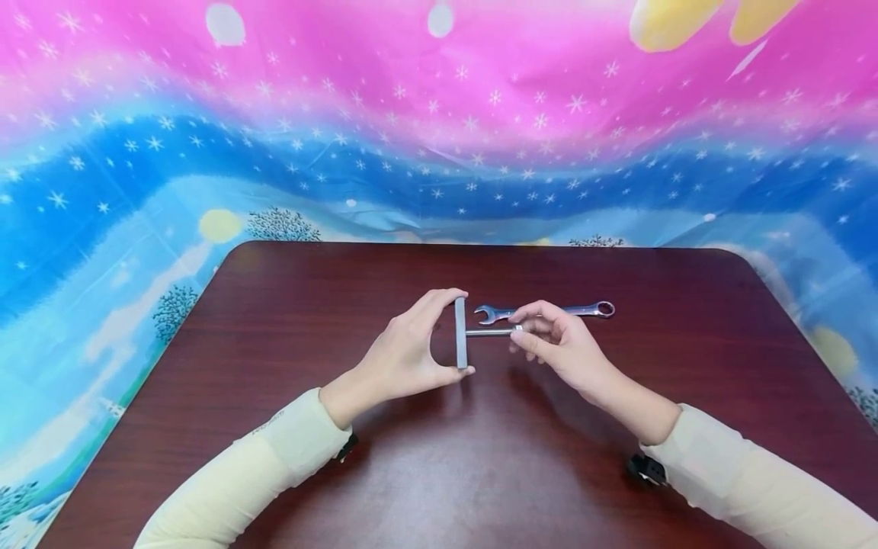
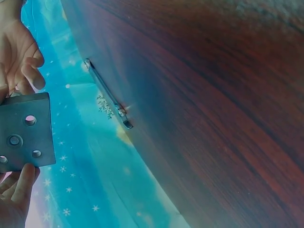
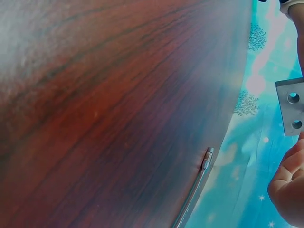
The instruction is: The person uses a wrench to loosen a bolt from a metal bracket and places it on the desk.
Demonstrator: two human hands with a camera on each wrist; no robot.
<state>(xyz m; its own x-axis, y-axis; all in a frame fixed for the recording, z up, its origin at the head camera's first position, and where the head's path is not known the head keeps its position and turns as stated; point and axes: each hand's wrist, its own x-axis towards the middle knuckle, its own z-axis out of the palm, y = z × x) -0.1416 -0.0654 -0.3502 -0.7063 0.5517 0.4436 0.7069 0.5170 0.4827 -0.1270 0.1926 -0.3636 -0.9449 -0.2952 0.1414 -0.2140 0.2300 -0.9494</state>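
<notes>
A flat grey metal plate (image 1: 461, 333) stands on edge between the thumb and fingers of the left hand (image 1: 401, 354), gripped at its near and far edges above the table. A silver bolt (image 1: 488, 332) sticks out sideways from the plate's middle toward the right. At the bolt's free end, the thumb and fingers of the right hand (image 1: 565, 351) pinch a small bright end piece, mostly covered by the fingertips. The left wrist view shows the plate's face (image 2: 40, 121) with several round holes and a bolt end in the centre one. Part of the plate (image 3: 287, 111) appears in the right wrist view.
A silver combination wrench (image 1: 595, 309) lies on the dark wooden table (image 1: 384, 274) just beyond the right hand, which partly covers it. Behind the table hangs a pink and blue cloth (image 1: 384, 84) with snowflakes.
</notes>
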